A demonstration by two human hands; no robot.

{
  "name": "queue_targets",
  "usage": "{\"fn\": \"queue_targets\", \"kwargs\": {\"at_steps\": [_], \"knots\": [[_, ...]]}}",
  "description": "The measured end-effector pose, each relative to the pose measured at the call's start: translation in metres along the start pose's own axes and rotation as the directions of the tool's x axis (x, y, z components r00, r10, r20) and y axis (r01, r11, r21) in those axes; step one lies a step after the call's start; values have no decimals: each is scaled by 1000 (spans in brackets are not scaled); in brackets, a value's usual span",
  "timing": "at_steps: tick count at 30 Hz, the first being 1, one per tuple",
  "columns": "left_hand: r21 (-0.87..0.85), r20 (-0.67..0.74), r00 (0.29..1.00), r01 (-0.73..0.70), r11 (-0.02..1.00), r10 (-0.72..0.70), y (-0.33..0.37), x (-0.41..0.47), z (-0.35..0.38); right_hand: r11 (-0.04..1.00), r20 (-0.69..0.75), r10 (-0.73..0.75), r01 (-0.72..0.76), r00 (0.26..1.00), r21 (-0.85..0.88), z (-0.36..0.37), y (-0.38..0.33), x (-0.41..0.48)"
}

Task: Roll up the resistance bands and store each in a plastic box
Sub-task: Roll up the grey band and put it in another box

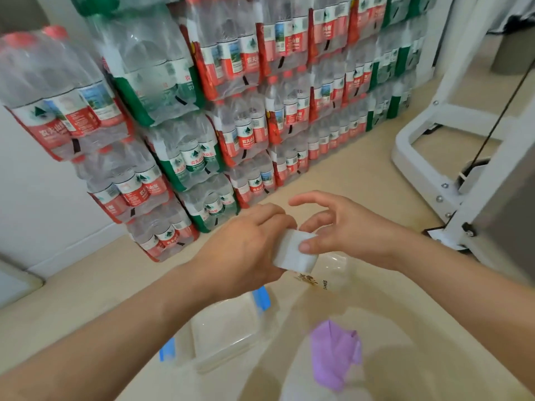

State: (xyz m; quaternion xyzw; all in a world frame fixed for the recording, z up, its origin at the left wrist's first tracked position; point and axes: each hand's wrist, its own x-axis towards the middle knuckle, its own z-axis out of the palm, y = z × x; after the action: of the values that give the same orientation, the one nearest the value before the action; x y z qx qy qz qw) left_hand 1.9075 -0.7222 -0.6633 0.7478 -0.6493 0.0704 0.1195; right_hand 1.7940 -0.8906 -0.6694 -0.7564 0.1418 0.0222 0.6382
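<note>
Resistance band (295, 251), white, rolled tight, gripped in the curled left hand (246, 250); pinched at its 3 o'clock edge by thumb and one finger of the right hand (347, 227), other fingers spread. Just below the roll, a clear printed box (333, 274). At 7 o'clock, a clear plastic box (225, 328) with blue clasps, contents blurred. At 5 o'clock, a crumpled purple band (333, 354), container unclear.

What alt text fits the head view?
Two bare hands hold a white rolled-up resistance band: the left hand grips it, the right hand pinches it. Below on the floor lie a clear plastic box with blue clips and a loose purple band; stacked shrink-wrapped water-bottle packs stand behind.
</note>
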Motion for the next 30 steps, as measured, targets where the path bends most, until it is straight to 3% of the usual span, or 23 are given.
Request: {"fn": "queue_targets", "kwargs": {"at_steps": [6, 11, 16, 19, 23, 26, 27, 29, 30], "knots": [[-255, 12, 999, 40, 966, -39, 14, 28, 24, 987, 55, -5, -4, 998, 163, -37, 38, 1], [-569, 11, 988, 132, 812, -153, 10, 26, 76, 898, 311, 58, -185, 949, 399, -40, 97, 32], [-674, 119, 967, 244, 697, -223, -7, 30, 138, 825, 312, 162, -302, 936, 478, -42, 150, 51], [-678, 219, 947, 320, 662, -234, -18, 36, 168, 831, 191, 246, -308, 950, 464, -43, 170, 61], [-586, 405, 893, 419, 693, -197, -51, 40, 209, 917, -67, 347, -323, 936, 234, -39, 182, 69], [-245, 486, 771, 571, 783, -410, -91, 45, 252, 942, -314, 336, -311, 888, 130, -39, 187, 74], [-140, 503, 714, 623, 769, -487, -102, 48, 264, 947, -379, 319, -305, 869, 99, -40, 189, 76], [-110, 557, 626, 707, 699, -546, -113, 53, 278, 954, -462, 273, -301, 843, 15, -42, 194, 80], [-149, 573, 618, 725, 673, -539, -114, 57, 282, 954, -490, 258, -301, 832, -8, -43, 196, 82]]}}
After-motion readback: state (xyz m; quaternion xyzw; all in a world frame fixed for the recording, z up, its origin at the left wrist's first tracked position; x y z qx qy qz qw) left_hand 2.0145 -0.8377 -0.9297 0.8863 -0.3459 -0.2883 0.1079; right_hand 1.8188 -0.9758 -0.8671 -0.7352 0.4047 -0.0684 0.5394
